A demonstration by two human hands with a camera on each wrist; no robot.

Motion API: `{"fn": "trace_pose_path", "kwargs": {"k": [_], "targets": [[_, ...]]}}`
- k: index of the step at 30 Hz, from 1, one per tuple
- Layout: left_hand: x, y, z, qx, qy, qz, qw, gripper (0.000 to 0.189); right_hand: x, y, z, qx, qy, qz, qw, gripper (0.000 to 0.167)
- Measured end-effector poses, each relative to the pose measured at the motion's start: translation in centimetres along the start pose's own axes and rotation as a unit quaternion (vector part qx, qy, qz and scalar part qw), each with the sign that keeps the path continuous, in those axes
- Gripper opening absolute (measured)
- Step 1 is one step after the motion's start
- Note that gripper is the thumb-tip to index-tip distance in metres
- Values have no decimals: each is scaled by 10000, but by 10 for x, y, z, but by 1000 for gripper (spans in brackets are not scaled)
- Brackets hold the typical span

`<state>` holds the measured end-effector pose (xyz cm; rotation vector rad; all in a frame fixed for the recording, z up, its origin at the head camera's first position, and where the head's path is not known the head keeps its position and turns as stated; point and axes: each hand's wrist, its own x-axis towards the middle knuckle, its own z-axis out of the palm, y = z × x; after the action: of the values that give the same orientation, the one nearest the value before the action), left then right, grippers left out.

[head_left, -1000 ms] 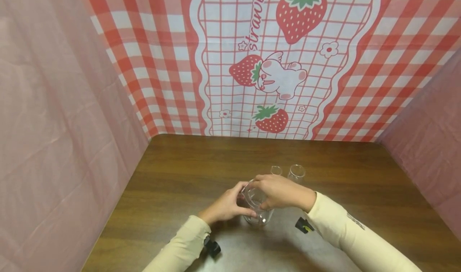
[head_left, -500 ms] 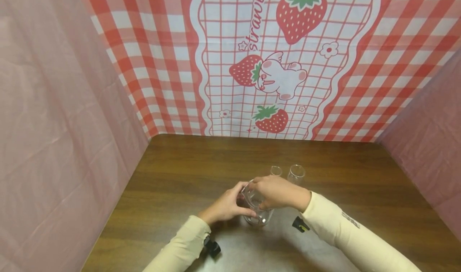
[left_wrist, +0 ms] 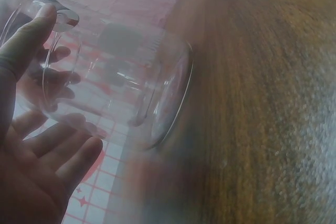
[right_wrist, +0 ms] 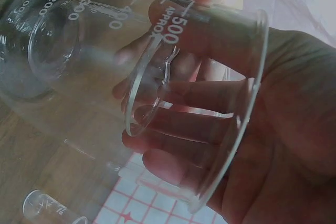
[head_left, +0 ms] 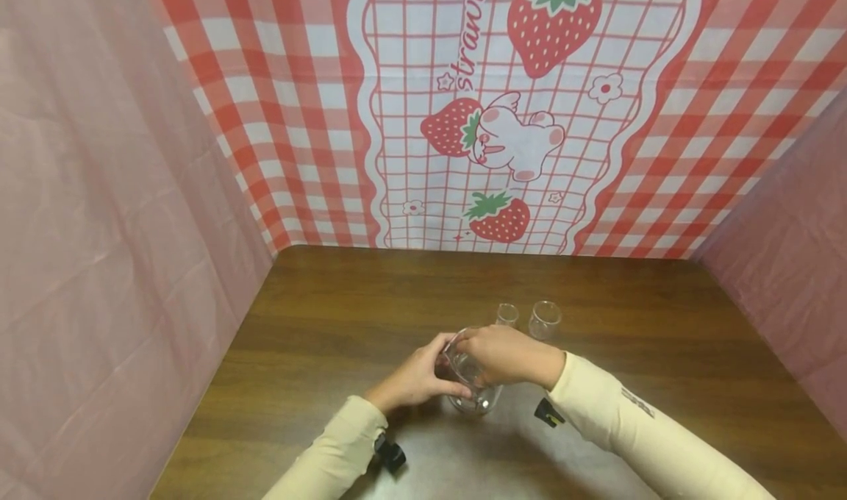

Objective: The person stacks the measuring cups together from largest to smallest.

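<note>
In the head view, my left hand [head_left: 413,379] grips a large clear glass beaker [head_left: 478,403] from the side, thumb in front and fingers behind. White marks up to 500 show on the beaker's wall in the right wrist view. Over its mouth is my right hand [head_left: 512,354], fingers reaching down inside. A smaller glass beaker [right_wrist: 102,74] sits within the large one, and the right fingers [right_wrist: 163,163] surround its rim. Through the layers of glass, the exact finger contact is hard to make out. The large beaker looks upright or slightly tilted, close above or on the table.
Behind the hands stand two more empty glass beakers, a small one [head_left: 507,314] and a wider one [head_left: 545,322] to its right. The brown wooden table [head_left: 344,301] ends at a red-and-white strawberry cloth [head_left: 317,206]. Pink curtains [head_left: 132,228] hang at both sides.
My right hand has shifted a little left and down, deeper into the large beaker's mouth. The left hand and the large beaker have stayed in place.
</note>
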<state>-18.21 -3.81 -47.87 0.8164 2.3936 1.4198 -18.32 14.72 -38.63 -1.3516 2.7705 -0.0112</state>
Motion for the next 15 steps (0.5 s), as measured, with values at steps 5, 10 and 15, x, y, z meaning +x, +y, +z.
{"fn": "trace_pose_path", "kwargs": {"k": [5,10,15], "targets": [[0,1,0,-16,-9,-18,10000,77,2,0,2,-38,-146,70,9999,43],[0,0,0,-55,-22,-48,10000,78,4,0,2,-64,-297,89,9995,41],[0,0,0,-82,-23,-35,10000,79,6,-1,2,-109,-420,87,9990,39]]}}
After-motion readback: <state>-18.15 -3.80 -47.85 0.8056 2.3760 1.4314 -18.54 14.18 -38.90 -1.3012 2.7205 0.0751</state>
